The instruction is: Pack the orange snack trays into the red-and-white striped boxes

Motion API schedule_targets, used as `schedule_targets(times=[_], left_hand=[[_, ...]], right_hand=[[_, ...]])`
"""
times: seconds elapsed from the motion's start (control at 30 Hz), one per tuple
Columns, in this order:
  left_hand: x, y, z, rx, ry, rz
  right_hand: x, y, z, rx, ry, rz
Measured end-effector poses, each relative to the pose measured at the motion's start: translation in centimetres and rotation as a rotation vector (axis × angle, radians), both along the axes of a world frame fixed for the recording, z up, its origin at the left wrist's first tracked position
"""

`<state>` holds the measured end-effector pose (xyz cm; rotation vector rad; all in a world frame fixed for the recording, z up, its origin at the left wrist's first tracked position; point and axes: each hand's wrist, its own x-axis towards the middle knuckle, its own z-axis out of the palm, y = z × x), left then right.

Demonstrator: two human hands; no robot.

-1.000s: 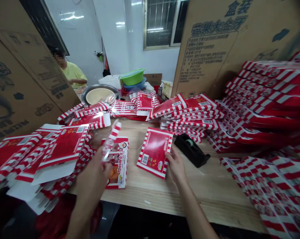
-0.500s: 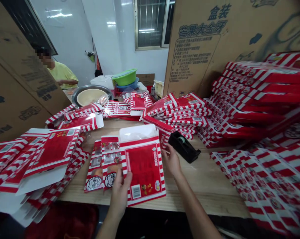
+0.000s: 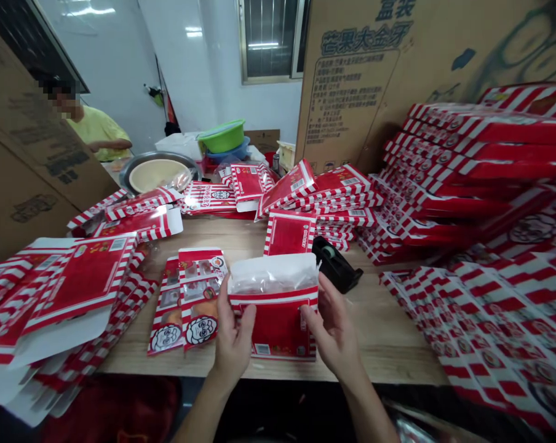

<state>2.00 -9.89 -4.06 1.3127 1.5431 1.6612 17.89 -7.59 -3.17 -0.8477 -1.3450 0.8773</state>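
Note:
Between my two hands is a red cardboard box (image 3: pixel 278 320) with striped edges, tilted so its open top faces me. Its white flap stands up at the back, and clear plastic packaging (image 3: pixel 273 283) shows inside. My left hand (image 3: pixel 234 335) grips the box's left side, thumb on the front panel. On the right side, my right hand (image 3: pixel 336 326) holds it the same way, fingers behind. Just left lie two window-front boxes (image 3: pixel 199 301) with a printed face. A black tape dispenser (image 3: pixel 336 264) stands behind my right hand, beside another red box (image 3: pixel 289 234).
Flattened or open boxes (image 3: pixel 84 277) pile up at the left edge. High stacks of striped boxes (image 3: pixel 481 166) fill the right side. Large cartons (image 3: pixel 361 80) wall both sides. Basins (image 3: pixel 222 136) and a person in a yellow shirt (image 3: pixel 98 126) are at the back.
My right hand has come onto the box's right side, where before it was off to the right. The box has tipped, and its open top now faces me.

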Motion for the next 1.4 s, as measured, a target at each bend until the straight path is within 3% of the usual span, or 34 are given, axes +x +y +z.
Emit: schedule_targets(times=[0.1, 0.2, 0.37, 0.43, 0.5, 0.57, 0.63, 0.9, 1.03, 1.23, 1.4], left_hand=[[0.3, 0.2, 0.4, 0.203, 0.205, 0.128], [0.4, -0.4, 0.6, 0.316, 0.287, 0.044], [0.5, -1.0, 2.5, 0.167, -0.032, -0.129], [0.1, -0.6, 3.7, 0.147, -0.201, -0.236], [-0.5, -0.1, 4.8, 0.060, -0.294, -0.428], [-1.3, 0.3, 5.5, -0.052, -0.286, -0.621], [-2.0, 0.7, 5.8, -0.099, -0.259, -0.719], [-2.1, 0.6, 6.5, 0.054, -0.187, -0.761], [-2.6, 0.4, 7.2, 0.047, -0.061, -0.807], [-3.3, 0.3, 6.8, 0.050, 0.007, -0.713], [-4.4, 0.4, 6.5, -0.028, 0.103, -0.778]], right_hand=[[1.0, -0.2, 0.7, 0.087, -0.089, -0.051], [1.9, -0.4, 1.8, 0.150, -0.142, -0.078], [1.9, -1.3, 2.4, 0.038, -0.033, -0.075], [1.8, -1.7, 2.3, -0.048, 0.076, -0.024], [2.0, -1.9, 2.2, -0.083, 0.118, 0.067], [2.3, -1.8, 2.3, -0.055, 0.108, 0.150], [2.6, -1.7, 2.5, -0.007, 0.110, 0.180], [2.0, -1.9, 5.2, -0.085, 0.105, 0.094], [1.7, -2.0, 6.0, -0.090, -0.083, 0.012], [2.1, -1.6, 6.4, -0.038, -0.157, 0.058], [3.3, -0.7, 6.8, 0.013, -0.184, 0.226]])
